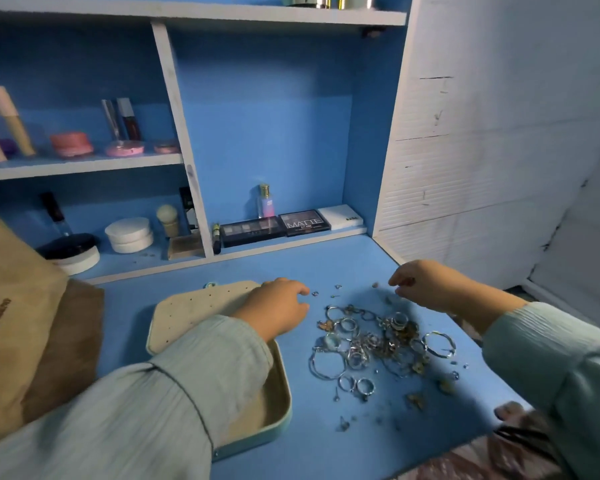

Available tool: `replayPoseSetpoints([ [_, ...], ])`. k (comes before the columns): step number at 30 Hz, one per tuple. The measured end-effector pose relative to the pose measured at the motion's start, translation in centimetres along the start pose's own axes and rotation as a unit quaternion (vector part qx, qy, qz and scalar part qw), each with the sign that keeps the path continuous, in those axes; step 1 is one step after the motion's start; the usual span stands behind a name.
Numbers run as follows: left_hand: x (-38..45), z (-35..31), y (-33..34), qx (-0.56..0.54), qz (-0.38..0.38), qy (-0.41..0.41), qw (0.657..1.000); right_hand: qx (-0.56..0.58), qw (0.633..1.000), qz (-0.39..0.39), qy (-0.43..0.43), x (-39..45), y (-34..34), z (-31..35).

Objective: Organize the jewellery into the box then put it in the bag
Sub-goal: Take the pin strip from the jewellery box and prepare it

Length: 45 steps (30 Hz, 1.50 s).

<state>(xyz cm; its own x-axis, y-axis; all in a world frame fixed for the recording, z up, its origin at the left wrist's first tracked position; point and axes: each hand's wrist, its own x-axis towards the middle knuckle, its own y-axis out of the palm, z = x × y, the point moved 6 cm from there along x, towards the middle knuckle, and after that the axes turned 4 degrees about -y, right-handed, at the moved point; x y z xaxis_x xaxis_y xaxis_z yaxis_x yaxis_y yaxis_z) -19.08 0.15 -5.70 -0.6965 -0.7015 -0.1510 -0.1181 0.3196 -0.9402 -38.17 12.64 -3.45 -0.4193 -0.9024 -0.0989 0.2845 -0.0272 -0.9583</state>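
A pile of silver rings, hoops and small gold pieces (378,344) lies on the blue desk (326,268). To its left sits an open pale-green jewellery box (274,424) with a beige perforated lid panel (194,310). My left hand (278,308) lies over the box's far right corner, fingers loosely curled and reaching toward a small stud (315,293). My right hand (426,284) hovers beyond the pile, fingertips pinched together; any piece between them is too small to tell. A brown paper bag (18,327) stands at the left edge.
Shelves behind the desk hold makeup: eyeshadow palettes (274,225), a small bottle (265,202), white round compacts (129,235), a brush and pink jars. A white wall panel (465,150) bounds the right. Loose studs are scattered around the pile; the desk edge is near my lap.
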Motion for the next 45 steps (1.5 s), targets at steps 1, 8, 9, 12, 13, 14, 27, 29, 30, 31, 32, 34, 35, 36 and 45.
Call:
replayPoseSetpoints([
  [1, 0.7, -0.2, 0.2, 0.000, 0.002, 0.004, 1.000, 0.004, 1.000, 0.000, 0.007, 0.1, 0.1, -0.6],
  [8, 3.7, -1.3, 0.8, 0.041, -0.014, 0.022, 0.999, 0.018, 1.000, -0.009, 0.020, 1.2, 0.8, -2.9],
  [9, 3.9, -1.2, 0.7, 0.041, -0.023, 0.022, 0.999, 0.018, 1.000, -0.003, 0.017, 1.3, 0.8, -3.1],
  [12, 4.1, -1.1, 0.6, 0.046, -0.050, 0.026, 0.997, 0.015, 1.000, 0.014, 0.000, 1.6, 0.6, -3.4],
  [13, 4.1, -1.1, 0.6, 0.048, -0.056, 0.028, 0.997, 0.018, 1.000, 0.016, -0.004, 1.6, 0.6, -3.5],
  [14, 4.1, -1.1, 0.5, 0.051, -0.062, 0.030, 0.996, 0.021, 1.000, 0.017, -0.010, 1.6, 0.6, -3.7],
  [27, 4.0, -1.6, 1.0, 0.113, -0.104, 0.057, 0.987, -0.012, 0.997, -0.047, -0.053, 0.7, 1.6, -0.5],
  [29, 4.0, -1.6, 1.0, 0.120, -0.104, 0.059, 0.986, -0.017, 0.996, -0.057, -0.070, 0.9, 1.5, 0.1],
  [30, 4.0, -1.6, 1.1, 0.123, -0.103, 0.060, 0.985, -0.021, 0.995, -0.056, -0.076, 1.0, 1.6, 0.4],
  [31, 4.0, -1.7, 1.1, 0.125, -0.102, 0.060, 0.985, -0.027, 0.995, -0.055, -0.080, 1.1, 1.7, 0.6],
  [32, 4.0, -1.7, 1.1, 0.126, -0.103, 0.061, 0.985, -0.034, 0.994, -0.056, -0.084, 1.2, 1.9, 0.8],
  [34, 4.0, -1.7, 1.1, 0.128, -0.108, 0.064, 0.984, -0.046, 0.993, -0.057, -0.094, 1.4, 2.1, 1.2],
  [35, 4.0, -1.7, 1.0, 0.128, -0.111, 0.066, 0.983, -0.049, 0.992, -0.055, -0.097, 1.4, 2.2, 1.4],
  [36, 4.0, -1.7, 1.0, 0.127, -0.113, 0.067, 0.983, -0.053, 0.992, -0.053, -0.099, 1.5, 2.3, 1.5],
  [45, 3.9, -1.7, 0.6, 0.107, -0.113, 0.065, 0.986, -0.050, 0.992, -0.044, -0.102, 1.8, 2.5, 1.7],
])
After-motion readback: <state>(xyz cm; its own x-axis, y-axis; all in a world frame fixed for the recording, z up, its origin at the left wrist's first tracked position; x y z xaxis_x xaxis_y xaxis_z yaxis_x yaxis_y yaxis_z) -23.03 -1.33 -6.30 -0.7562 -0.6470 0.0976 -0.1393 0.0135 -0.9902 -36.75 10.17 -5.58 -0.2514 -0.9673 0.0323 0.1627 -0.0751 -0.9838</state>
